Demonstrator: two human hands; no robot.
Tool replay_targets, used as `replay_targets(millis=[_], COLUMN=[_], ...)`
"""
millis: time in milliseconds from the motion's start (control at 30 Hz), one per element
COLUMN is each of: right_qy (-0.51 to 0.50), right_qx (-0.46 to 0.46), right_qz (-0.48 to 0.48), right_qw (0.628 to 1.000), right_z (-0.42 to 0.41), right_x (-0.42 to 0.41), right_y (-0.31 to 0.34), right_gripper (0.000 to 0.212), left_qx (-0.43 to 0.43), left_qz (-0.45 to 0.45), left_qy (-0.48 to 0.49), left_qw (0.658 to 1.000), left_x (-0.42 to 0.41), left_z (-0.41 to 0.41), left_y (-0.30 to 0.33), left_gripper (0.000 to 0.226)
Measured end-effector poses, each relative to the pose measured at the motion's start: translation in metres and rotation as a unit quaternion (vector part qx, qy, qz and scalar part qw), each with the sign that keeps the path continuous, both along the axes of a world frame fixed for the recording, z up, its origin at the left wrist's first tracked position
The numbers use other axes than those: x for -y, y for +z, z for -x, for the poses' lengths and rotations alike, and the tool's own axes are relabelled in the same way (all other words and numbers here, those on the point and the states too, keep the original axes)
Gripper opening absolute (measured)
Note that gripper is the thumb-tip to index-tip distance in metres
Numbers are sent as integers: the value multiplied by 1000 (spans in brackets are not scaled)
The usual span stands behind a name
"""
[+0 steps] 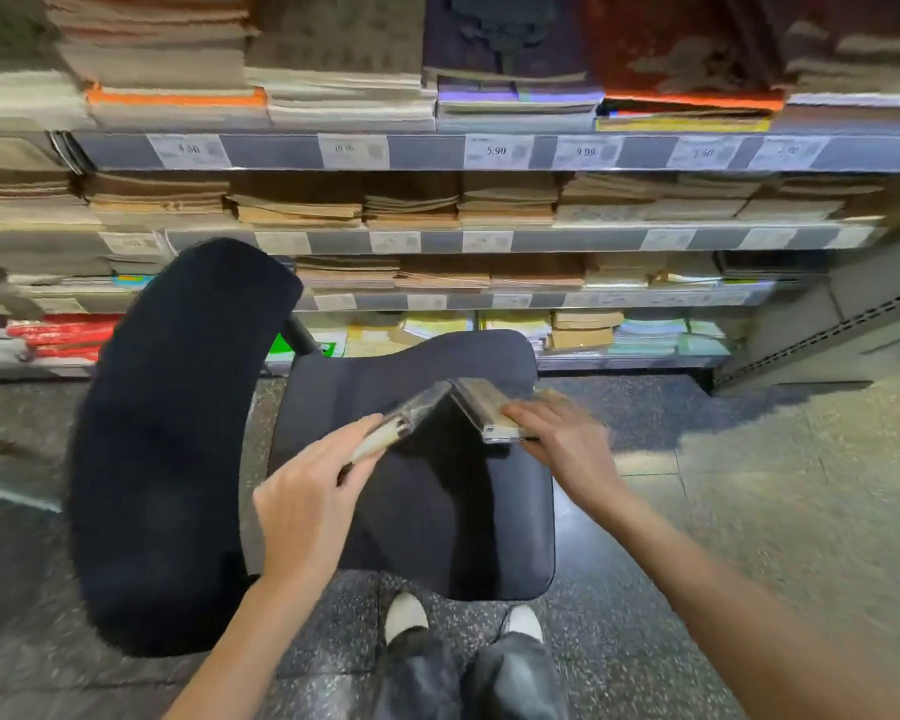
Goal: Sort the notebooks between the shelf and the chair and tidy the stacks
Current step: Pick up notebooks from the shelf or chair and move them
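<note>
My left hand (307,491) and right hand (557,433) each grip one end of a thin notebook stack (458,407) — light, floppy, buckling between them — so I judge flat support underneath safest.

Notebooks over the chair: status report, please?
Left hand grips one notebook stack. Right hand grips another. Both above chair seat. Nothing in the way.

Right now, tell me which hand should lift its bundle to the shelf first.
Probably the right hand: it grips the right notebook bundle on the side with open shelf straight ahead. The left hand and its left notebook bundle sit beside the chair backrest, which blocks part of that side.
</note>
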State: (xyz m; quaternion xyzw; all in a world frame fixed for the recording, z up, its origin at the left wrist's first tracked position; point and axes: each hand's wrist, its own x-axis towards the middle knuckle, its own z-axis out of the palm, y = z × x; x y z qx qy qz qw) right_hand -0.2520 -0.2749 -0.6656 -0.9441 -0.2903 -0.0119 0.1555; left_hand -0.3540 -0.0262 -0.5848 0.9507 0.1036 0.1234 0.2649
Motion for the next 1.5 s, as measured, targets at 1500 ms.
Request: replay_targets(millis=[1500], right_qy=[-333], right_qx=[-374], right_qz=[-300], right_qw=[812], right_z=[8], right_x=[45], right_y=[-69], right_gripper=[77], left_qx=[-121], left_qz=[722], left_qy=[312], left_qw=[606], left_x=[91], left_z=[-13], left_y=[-86], left_gripper=[31])
